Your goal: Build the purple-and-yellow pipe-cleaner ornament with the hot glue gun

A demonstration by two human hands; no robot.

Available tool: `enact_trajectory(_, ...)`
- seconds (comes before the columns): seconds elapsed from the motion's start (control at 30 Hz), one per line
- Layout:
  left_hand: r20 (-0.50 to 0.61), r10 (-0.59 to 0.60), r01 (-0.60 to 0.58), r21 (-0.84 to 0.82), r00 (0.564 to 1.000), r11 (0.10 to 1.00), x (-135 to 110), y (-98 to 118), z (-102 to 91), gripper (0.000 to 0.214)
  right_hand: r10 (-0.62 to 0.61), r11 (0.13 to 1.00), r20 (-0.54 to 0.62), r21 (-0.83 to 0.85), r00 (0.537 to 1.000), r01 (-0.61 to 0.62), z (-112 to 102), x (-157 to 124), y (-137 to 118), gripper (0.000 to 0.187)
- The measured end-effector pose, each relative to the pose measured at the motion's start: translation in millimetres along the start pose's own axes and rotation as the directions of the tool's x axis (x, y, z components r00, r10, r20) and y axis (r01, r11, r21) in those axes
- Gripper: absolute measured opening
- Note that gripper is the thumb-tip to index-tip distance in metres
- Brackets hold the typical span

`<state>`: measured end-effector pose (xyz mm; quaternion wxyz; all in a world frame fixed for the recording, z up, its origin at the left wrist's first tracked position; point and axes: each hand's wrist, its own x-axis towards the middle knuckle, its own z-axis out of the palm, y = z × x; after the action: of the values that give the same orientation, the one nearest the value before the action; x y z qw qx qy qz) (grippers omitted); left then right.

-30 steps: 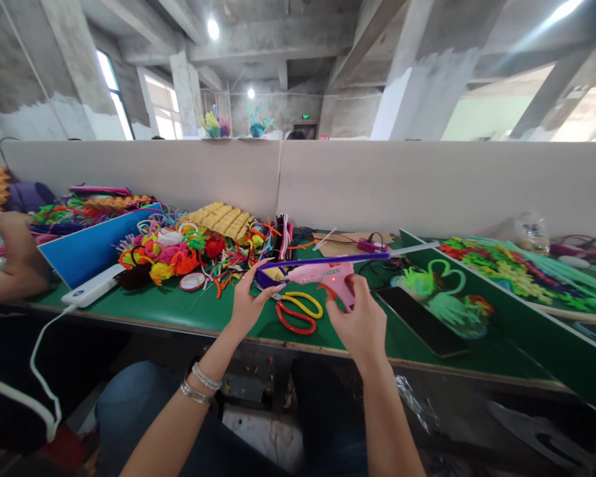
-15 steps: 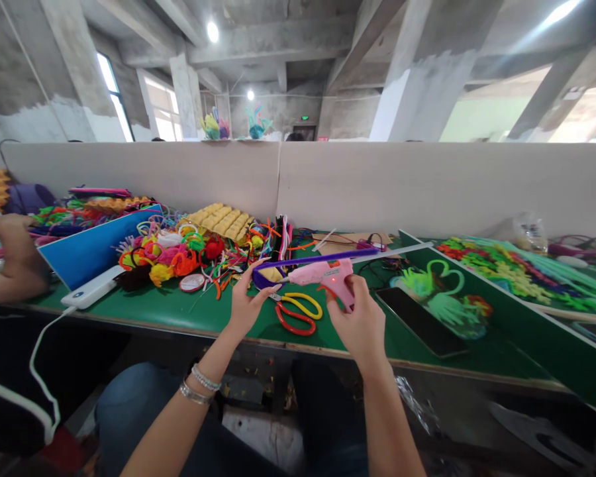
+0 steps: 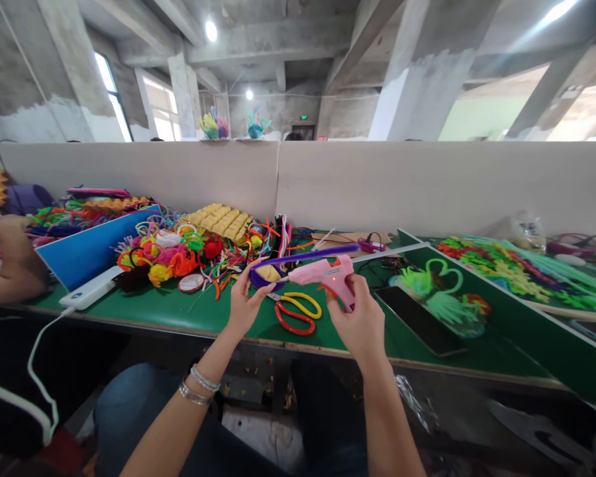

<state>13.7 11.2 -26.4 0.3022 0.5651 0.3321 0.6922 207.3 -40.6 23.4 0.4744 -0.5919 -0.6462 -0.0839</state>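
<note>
My right hand (image 3: 361, 324) is wrapped round the handle of a pink hot glue gun (image 3: 320, 272), its nozzle pointing left. Thumb and fingers of my left hand (image 3: 246, 298) close on a purple pipe cleaner (image 3: 312, 254), which is coiled round a pale yellow piece (image 3: 268, 273) at its left end. The long free end stretches right, above the gun. The nozzle tip is at the wrapped piece, close to my left thumb; whether it touches cannot be made out. Below lie scissors (image 3: 298, 315) with one red and one yellow handle loop, flat on the green tabletop.
To the left are a pile of colourful pipe-cleaner pieces (image 3: 171, 255), a blue board (image 3: 99, 248) and a white power strip (image 3: 93, 289). A black phone (image 3: 420, 320) and green fuzzy shapes (image 3: 444, 291) lie right. Another person's arm (image 3: 17, 262) is at far left.
The purple pipe cleaner's free end has shifted left and slightly up, turning a little with the wrapped piece. Both hands keep nearly the same place and hold.
</note>
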Motion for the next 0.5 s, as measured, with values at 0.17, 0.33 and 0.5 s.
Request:
enact_trajectory(0.17, -0.017, 0.001, -0.001, -0.013, 1.0, 1.0, 0.1, -1.3, 0.1, 0.056, 0.01, 1.0, -0.011, -0.006, 1.0, -0.01, -1.2, 0.6, 1.1, 0.022)
enact_trajectory(0.33, -0.039, 0.005, -0.008, -0.065, 0.999, 0.998, 0.9, -2.5, -0.2, 0.057, -0.006, 1.0, -0.021, -0.002, 1.0, 0.006, -0.2, 0.8, 4.3, 0.022)
enact_trajectory(0.5, -0.071, -0.014, 0.006, -0.108, 0.997, 0.994, 1.6, -3.9, -0.6, 0.06, -0.023, 1.0, -0.034, -0.017, 0.999, 0.022, 1.6, 1.0, 6.8, 0.023)
